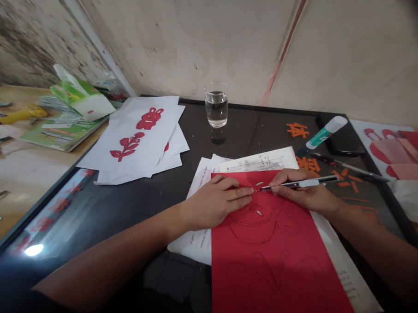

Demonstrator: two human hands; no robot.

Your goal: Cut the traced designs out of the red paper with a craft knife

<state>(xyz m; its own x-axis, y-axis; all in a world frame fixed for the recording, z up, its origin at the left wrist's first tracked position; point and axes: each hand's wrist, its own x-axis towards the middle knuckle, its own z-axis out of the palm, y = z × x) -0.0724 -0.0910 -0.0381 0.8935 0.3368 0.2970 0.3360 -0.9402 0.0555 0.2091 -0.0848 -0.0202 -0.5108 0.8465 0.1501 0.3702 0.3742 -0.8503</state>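
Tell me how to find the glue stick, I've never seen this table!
Start at the dark table against the wall. Past the person's right hand, near the far right corner, a glue stick lies beside orange paper cutouts. It's the only fat green-and-white tube there, with its white cap pointing toward the wall.

orange paper cutout [297, 130] on the dark tabletop [252, 121] reads 体, i think
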